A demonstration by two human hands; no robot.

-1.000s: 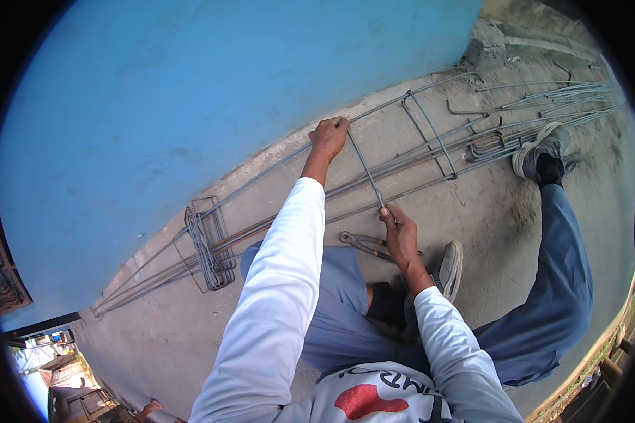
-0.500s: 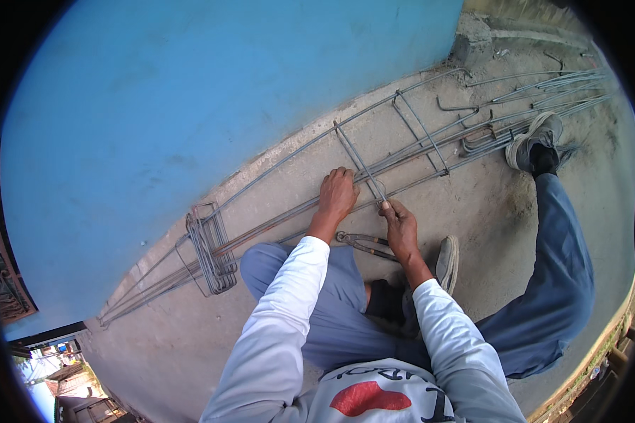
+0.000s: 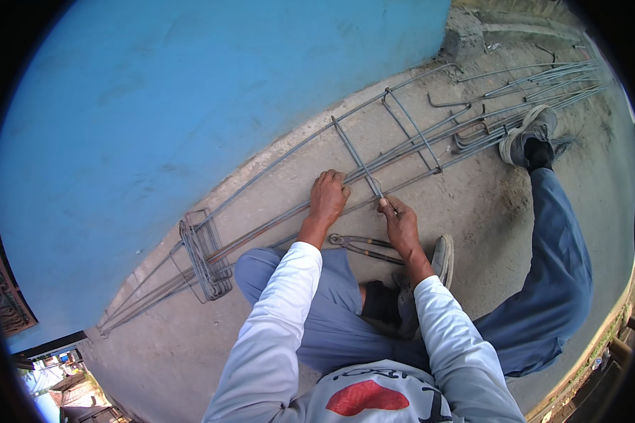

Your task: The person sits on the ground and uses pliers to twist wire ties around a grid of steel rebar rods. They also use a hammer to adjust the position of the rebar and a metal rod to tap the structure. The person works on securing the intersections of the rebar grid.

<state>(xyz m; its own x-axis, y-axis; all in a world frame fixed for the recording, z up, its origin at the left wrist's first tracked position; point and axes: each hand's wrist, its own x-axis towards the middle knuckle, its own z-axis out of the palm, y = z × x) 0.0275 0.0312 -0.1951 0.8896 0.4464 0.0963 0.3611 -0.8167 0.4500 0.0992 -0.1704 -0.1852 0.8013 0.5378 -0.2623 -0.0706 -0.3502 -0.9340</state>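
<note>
The right hand [image 3: 401, 224] tightly pinches the lower end of a thin, rectangular grey steel stirrup [image 3: 346, 137] set across long, straight steel bars [image 3: 261, 230]. The left hand [image 3: 329, 197], fingers curled, is at those bars; whether it grips one, I cannot tell.

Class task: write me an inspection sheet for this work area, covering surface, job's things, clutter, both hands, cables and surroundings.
Surface: dusty grey ground.
Job's things: long steel bars; stirrup bundle toward the left; held stirrup across the bars; second stirrup farther right.
Clutter: pincers on the ground near the right hand; hooked rod among loose ones, upper right.
Left hand: at the bars, grip unclear.
Right hand: pinching the held stirrup's near end.
Cables: nothing seen.
Surroundings: blue wall beyond the bars.
</note>
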